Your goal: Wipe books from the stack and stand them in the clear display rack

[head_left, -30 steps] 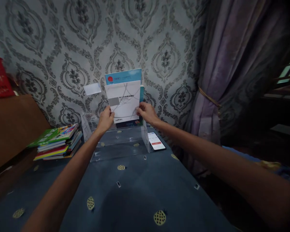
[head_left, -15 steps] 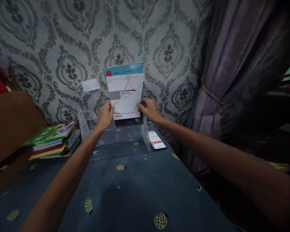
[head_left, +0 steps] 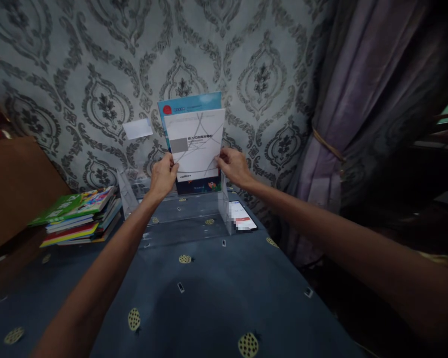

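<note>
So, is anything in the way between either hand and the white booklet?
Nothing visible: the left hand and right hand hold the white booklet by its lower side edges. The blue book shows behind it, not in between.

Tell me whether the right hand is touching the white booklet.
Touching. The head view shows the right hand gripping the white booklet at its right edge, fingertips overlapping the front cover.

One head-worn view, facing forward and down across the table (head_left: 209,278) toward the patterned wall (head_left: 194,30). Close range: left hand (head_left: 164,174) and right hand (head_left: 234,166) mid-frame, wall fills top, table bottom.
</note>
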`<state>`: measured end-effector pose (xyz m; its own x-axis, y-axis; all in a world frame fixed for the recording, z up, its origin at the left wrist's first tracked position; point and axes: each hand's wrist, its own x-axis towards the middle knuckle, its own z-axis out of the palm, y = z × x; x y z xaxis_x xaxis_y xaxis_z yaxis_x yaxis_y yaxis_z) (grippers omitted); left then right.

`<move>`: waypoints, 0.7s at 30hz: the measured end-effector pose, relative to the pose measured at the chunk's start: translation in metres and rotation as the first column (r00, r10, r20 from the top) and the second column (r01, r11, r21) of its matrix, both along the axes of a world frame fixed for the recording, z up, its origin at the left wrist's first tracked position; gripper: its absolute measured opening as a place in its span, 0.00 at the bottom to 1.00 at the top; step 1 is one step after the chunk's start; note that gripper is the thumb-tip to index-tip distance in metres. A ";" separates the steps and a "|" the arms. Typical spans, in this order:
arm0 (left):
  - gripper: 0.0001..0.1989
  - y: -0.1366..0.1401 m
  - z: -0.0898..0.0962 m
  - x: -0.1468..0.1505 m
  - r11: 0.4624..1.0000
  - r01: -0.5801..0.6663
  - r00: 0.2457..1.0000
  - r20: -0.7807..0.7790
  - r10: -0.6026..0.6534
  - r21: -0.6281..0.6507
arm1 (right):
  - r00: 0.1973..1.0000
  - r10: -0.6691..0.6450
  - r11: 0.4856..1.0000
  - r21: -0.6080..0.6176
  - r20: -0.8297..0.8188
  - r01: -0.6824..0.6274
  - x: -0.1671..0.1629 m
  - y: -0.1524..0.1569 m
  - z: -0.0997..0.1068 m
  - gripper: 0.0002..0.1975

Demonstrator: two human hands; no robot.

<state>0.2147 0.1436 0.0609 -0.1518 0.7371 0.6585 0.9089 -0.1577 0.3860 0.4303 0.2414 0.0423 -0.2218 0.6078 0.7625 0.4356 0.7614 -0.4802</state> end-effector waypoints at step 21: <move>0.16 -0.018 -0.012 0.012 0.942 -0.277 0.955 -0.160 0.249 -0.188 | 0.991 -0.132 0.990 -0.054 -0.028 0.130 0.004 0.006 -0.013 0.19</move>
<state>0.2267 0.1258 0.0487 -0.2809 0.8040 0.5241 0.9520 0.1641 0.2586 0.4342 0.2470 0.0298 -0.1139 0.6690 0.7344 0.5140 0.6723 -0.5327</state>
